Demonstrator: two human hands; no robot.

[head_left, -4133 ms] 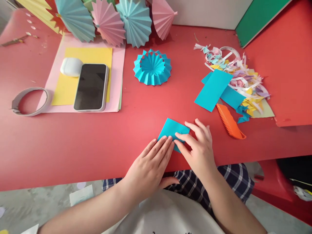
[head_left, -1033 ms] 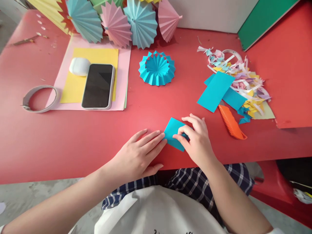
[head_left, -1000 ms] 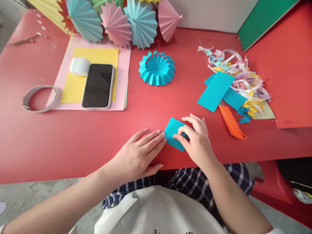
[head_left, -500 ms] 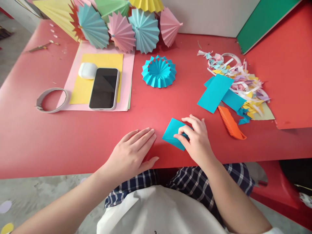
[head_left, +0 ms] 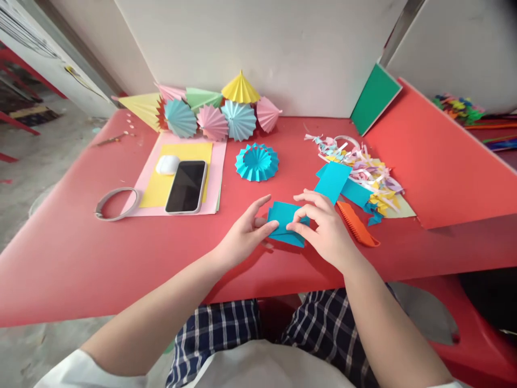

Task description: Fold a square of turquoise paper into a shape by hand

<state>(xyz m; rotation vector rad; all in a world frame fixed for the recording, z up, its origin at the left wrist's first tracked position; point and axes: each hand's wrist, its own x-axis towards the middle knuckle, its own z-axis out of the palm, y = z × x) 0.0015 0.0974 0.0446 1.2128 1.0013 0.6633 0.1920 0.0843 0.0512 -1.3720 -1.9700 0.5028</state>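
A small blue folded paper (head_left: pixel 284 215) is between my two hands, over the red table near its front edge. My left hand (head_left: pixel 246 233) grips its left side, thumb on top and fingers underneath. With thumb and fingertips, my right hand (head_left: pixel 321 223) pinches the right part of the same paper. Its layers look slightly offset at the lower edge. Just beyond sits a blue pleated paper ring (head_left: pixel 257 163). Right of my right hand lies an orange toothed cutter (head_left: pixel 356 225), beside more blue paper pieces (head_left: pixel 334 182).
Several pleated paper umbrellas (head_left: pixel 212 122) line the back. At left are a phone (head_left: pixel 186 187), a white earphone case (head_left: pixel 167 165), coloured sheets (head_left: pixel 155 186) and a tape ring (head_left: pixel 117 203). Paper scraps (head_left: pixel 365 170) heap at right, before a red board (head_left: pixel 440 161).
My left hand has come off the table and taken the blue paper's left side. The paper is now held in both hands. The view has tilted up.
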